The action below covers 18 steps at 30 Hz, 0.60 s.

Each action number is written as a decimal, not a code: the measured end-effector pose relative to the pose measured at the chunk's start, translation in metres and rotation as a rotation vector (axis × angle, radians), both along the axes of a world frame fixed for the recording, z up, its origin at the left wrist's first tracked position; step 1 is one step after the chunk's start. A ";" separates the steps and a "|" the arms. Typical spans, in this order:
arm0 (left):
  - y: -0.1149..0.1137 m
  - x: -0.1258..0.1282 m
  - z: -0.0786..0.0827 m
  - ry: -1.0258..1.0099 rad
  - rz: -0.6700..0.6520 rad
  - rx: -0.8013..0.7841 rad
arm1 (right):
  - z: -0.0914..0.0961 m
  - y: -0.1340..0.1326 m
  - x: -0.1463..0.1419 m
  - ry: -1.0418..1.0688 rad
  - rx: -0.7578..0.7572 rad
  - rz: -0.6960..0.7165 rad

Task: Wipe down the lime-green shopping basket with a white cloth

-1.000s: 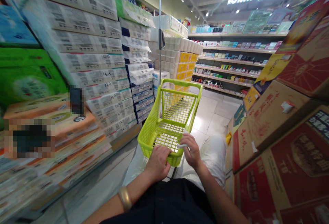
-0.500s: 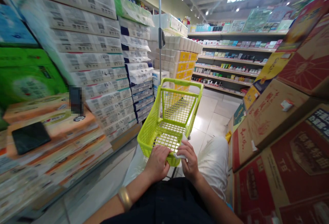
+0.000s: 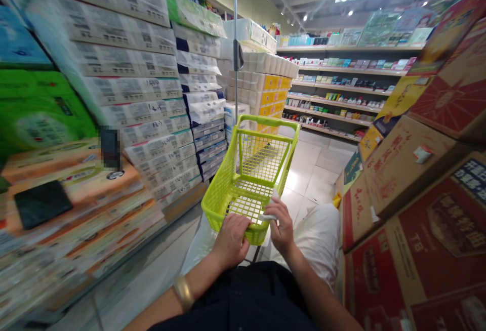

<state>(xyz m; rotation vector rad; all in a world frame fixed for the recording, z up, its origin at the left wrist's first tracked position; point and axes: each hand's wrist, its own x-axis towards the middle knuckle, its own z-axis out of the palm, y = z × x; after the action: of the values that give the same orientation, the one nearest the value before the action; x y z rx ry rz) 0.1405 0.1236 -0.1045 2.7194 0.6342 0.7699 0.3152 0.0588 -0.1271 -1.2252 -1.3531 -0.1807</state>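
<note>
From where I stand, I see a green basket right in front of the person's two hands. The left hand is curled over the basket's near edge and grips it. So most of the basket is beyond that hand, with the grid sides going up and away from it. The right hand is at the basket's near right corner, just beside the left one. Its fingers are closed on a bit of white cloth, which sticks out at the top and on the left side of the fingers. I can't tell if the cloth touches the edge there. A gold bracelet goes around the left wrist. A leg in white trousers is close by the right hand. Well to the left of the basket, a flat black thing lies on top of some orange packs, near their left end.
</note>
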 end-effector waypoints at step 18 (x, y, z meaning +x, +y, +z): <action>0.002 0.000 -0.002 -0.007 -0.002 0.024 | 0.006 0.003 0.010 -0.079 -0.030 0.022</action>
<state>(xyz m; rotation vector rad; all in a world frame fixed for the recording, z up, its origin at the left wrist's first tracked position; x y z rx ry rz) 0.1407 0.1257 -0.1068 2.7375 0.6242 0.7904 0.3249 0.0619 -0.1210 -1.2390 -1.4420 -0.1959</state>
